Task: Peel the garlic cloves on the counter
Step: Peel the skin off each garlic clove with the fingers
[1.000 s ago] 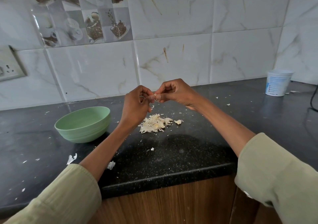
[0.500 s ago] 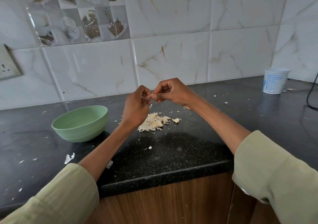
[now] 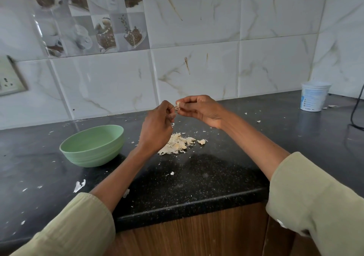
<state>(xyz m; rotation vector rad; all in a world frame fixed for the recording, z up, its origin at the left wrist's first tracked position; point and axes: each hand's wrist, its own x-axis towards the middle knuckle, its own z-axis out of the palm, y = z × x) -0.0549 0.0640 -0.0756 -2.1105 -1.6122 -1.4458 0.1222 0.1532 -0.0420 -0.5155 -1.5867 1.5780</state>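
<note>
my right hand (image 3: 202, 109) pinches a garlic clove (image 3: 177, 105) above the surface (image 3: 216, 177); my left hand (image 3: 157, 127) has fingers curled at it, grip hidden. peel pile (image 3: 177, 144) lies below.

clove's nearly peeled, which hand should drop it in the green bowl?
Probably the left. The left hand is on the same side as the green bowl, but the right hand pinches the garlic clove, so it would need a handover. Otherwise the right must reach across the skin pile.
</note>
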